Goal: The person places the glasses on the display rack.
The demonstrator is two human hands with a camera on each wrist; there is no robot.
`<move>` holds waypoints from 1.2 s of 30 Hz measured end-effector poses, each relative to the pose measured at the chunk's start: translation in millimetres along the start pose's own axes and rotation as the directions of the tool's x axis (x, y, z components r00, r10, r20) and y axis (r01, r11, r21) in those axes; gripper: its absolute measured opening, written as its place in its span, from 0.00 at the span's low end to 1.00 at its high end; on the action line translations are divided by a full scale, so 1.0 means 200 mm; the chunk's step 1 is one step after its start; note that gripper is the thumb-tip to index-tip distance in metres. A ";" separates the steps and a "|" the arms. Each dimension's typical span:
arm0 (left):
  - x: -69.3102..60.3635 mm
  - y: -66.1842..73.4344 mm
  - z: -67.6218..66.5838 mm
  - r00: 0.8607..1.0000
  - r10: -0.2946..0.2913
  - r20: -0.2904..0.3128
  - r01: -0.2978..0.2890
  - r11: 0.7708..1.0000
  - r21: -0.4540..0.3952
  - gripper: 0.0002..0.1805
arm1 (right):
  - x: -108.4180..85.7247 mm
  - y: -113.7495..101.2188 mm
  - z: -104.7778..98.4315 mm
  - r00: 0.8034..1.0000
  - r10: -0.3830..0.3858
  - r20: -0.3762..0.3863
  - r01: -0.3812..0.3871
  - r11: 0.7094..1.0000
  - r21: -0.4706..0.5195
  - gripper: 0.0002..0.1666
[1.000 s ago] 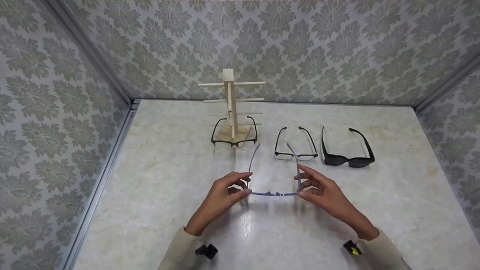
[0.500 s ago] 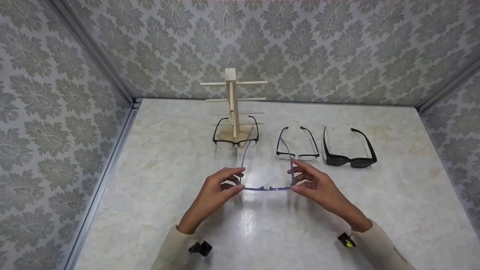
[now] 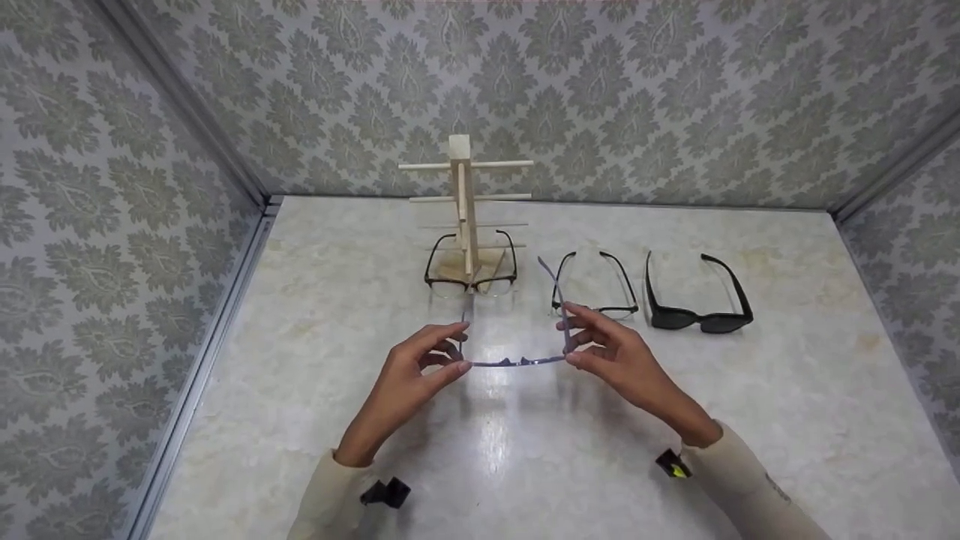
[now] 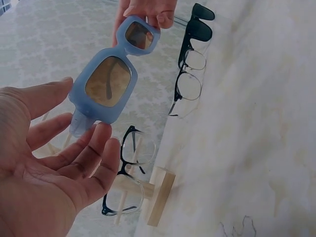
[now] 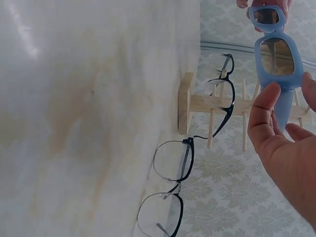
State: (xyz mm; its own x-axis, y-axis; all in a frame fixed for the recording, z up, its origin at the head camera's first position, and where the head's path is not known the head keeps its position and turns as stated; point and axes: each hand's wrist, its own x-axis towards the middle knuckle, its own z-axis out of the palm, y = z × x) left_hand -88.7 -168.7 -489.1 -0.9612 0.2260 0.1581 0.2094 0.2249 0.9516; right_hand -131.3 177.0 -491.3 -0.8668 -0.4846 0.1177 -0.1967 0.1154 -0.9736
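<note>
Blue-framed sunglasses [image 4: 127,74] with brownish lenses are held above the table, temples pointing away from me. My left hand [image 3: 412,364] pinches their left hinge corner between thumb and fingers. At the opposite corner, my right hand [image 3: 619,356] grips the frame and temple the same way. Beyond them stands a wooden display rack [image 3: 461,202] with several pegs. Dark-rimmed eyeglasses [image 3: 471,285] hang low on that rack. The left temple's far end is hard to make out in the head view.
Right of the rack, another pair of dark-rimmed eyeglasses [image 3: 619,310] lies on the marbled table [image 3: 300,322], temples backward. Black sunglasses [image 3: 697,321] lie beside it. Patterned walls [image 3: 555,90] enclose the back and sides.
Both hands have carried the blue sunglasses leftward and slightly away from me, toward the rack. The grip looks unchanged, and the other glasses stay where they were.
</note>
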 end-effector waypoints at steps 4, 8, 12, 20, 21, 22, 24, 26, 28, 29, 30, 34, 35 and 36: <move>0.00 0.00 -0.03 1.000 -0.005 -0.030 0.006 1.000 0.009 0.28 | 0.04 -0.03 0.01 1.000 -0.018 0.002 0.018 1.000 -0.001 0.40; 0.02 0.02 -0.05 0.999 -0.003 -0.054 0.003 1.000 0.008 0.28 | 0.09 -0.05 0.03 1.000 -0.028 0.006 0.028 1.000 -0.010 0.38; 0.03 0.03 -0.08 0.997 0.006 -0.077 -0.004 1.000 0.026 0.29 | 0.13 -0.07 0.03 0.999 -0.036 0.007 0.036 0.999 -0.007 0.37; 0.06 0.00 -0.11 0.994 0.011 -0.109 -0.012 1.000 -0.008 0.29 | 0.20 -0.08 0.05 0.999 -0.033 0.005 0.033 0.999 -0.023 0.34; 0.07 0.00 -0.11 0.994 0.012 -0.112 -0.014 1.000 -0.017 0.29 | 0.21 -0.08 0.05 0.999 -0.033 0.005 0.033 0.999 -0.021 0.34; 0.07 0.00 -0.12 0.993 0.011 -0.115 -0.014 1.000 -0.026 0.29 | 0.22 -0.08 0.06 0.999 -0.034 0.005 0.034 0.999 -0.021 0.34; 0.08 -0.01 -0.12 0.992 0.008 -0.125 -0.012 0.999 -0.033 0.29 | 0.24 -0.08 0.06 0.999 -0.034 0.002 0.034 0.999 -0.018 0.34; 0.09 -0.01 -0.13 0.991 0.004 -0.135 -0.009 0.999 -0.035 0.28 | 0.25 -0.09 0.06 0.999 -0.035 -0.005 0.035 0.999 -0.015 0.34; 0.10 0.00 -0.13 0.990 0.001 -0.144 -0.006 0.999 -0.036 0.28 | 0.27 -0.09 0.07 0.999 -0.039 -0.013 0.039 0.999 -0.015 0.34; 0.11 0.00 -0.13 0.989 -0.002 -0.149 -0.003 0.999 -0.036 0.28 | 0.28 -0.09 0.07 0.999 -0.040 -0.017 0.040 0.999 -0.015 0.34; 0.12 0.00 -0.14 0.988 -0.004 -0.153 -0.002 0.999 -0.038 0.28 | 0.28 -0.09 0.07 0.999 -0.042 -0.020 0.042 0.999 -0.016 0.34; 0.14 0.02 -0.15 0.985 -0.001 -0.174 -0.005 0.999 -0.036 0.28 | 0.32 -0.12 0.08 0.999 -0.044 -0.028 0.043 0.999 -0.017 0.33; 0.15 0.03 -0.16 0.984 0.000 -0.179 -0.006 0.999 -0.034 0.28 | 0.32 -0.13 0.08 0.999 -0.045 -0.030 0.045 0.999 -0.018 0.33; 0.16 0.03 -0.16 0.983 0.002 -0.185 -0.008 1.000 -0.030 0.27 | 0.33 -0.14 0.08 0.998 -0.048 -0.031 0.047 0.999 -0.015 0.33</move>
State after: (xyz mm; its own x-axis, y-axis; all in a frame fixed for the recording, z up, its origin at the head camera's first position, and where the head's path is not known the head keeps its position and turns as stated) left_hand -123.5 -190.6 -469.3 -0.9774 0.0475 0.2058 0.2112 0.1944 0.9579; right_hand -175.8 127.7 -460.4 -0.8702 -0.4625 0.1701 -0.2445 0.1057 -0.9639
